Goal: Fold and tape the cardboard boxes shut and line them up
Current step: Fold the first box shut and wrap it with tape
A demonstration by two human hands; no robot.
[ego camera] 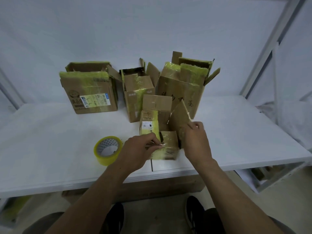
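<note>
"While both hands are on it, the small box (149,116) sits near the front edge of the white table (50,132), straight ahead of me."

"Which way does it run?"

"Its long axis runs away from me, toward the three bigger boxes. The open top faces up and the flaps are all raised."

"And your left hand (140,149)?"

"It's at the near left corner. Thumb and fingers are closed tight and pinch the small box by a thin flap edge there."

"The right hand (196,141)?"

"It's on the box's right side, with its fingers curled round the top edge of the right flap (179,115), which stands tall and leans outward. The box lies between my two hands, mostly beyond the knuckles."

"What's around it?"

"The tape roll (108,150) is just left of my left hand, tilted on the table. Behind stand the left box (89,88), the middle box (138,92) touching the small one, and the right box (184,88), all open."
</note>
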